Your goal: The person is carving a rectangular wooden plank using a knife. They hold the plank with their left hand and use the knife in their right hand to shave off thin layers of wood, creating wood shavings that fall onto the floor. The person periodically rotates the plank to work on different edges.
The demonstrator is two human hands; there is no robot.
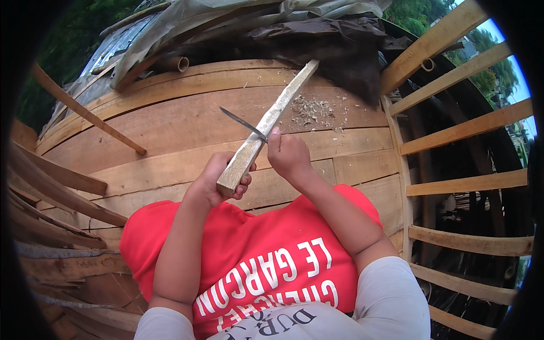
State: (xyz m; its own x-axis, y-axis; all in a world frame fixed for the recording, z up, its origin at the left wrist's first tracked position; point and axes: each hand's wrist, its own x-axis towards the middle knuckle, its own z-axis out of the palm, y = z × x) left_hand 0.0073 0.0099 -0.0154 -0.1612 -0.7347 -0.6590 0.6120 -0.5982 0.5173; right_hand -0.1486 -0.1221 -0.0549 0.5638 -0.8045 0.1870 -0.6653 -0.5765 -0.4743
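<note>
My left hand [218,178] is wrapped round the near, thick end of a long pale wooden stick [277,107], which slants up and away to the right. The stick's far part is whittled and uneven, while its near end is squared. In my right hand [288,156] is a knife [242,123], its handle hidden in the closed fist. The narrow dark blade crosses the stick just beyond my left hand, its tip pointing to the far left. My right thumb rests close beside the stick.
Wood shavings [311,110] lie on the plank floor [192,116] right of the stick. A slatted wooden railing [464,184] runs along the right side. Dark plastic sheeting [334,45] hangs at the far edge. Loose boards [62,181] crowd the left. Red cloth [272,243] covers my lap.
</note>
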